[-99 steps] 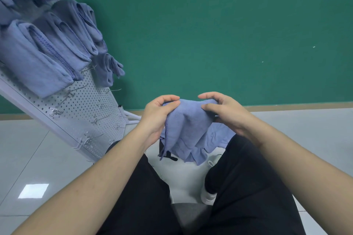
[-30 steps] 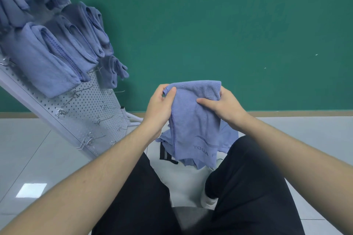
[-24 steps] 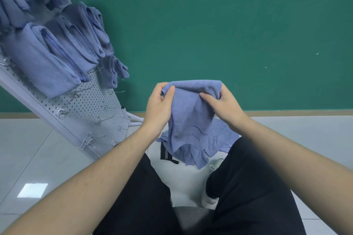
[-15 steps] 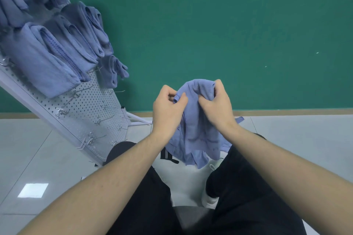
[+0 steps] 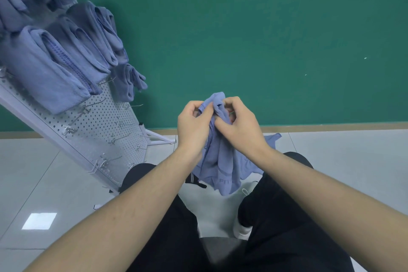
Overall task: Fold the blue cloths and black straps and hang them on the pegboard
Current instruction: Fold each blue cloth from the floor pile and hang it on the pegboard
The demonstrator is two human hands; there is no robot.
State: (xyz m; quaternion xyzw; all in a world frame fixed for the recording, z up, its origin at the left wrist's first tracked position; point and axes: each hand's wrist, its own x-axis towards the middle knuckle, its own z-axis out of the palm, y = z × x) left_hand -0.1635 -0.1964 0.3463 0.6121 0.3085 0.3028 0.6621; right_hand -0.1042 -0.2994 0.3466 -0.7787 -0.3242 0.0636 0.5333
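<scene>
— Where is the soft blue fabric cloth [image 5: 223,161]?
— Bunched above the lap, pinched by left hand [image 5: 194,127] and right hand [image 5: 239,128]; fingers curl into its top.
— Lettering?
— Partly hidden, unreadable.

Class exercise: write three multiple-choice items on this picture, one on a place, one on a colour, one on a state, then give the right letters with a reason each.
1. Where is the pegboard? A at the left B at the right C behind the person
2. What colour is the wall? A white B green C red
3. The blue cloth is: A hung on a hook B flat on the floor C gripped by both hands

A: it slants along the left.
B: green behind the hands.
C: the left hand and right hand hold its top.
</scene>
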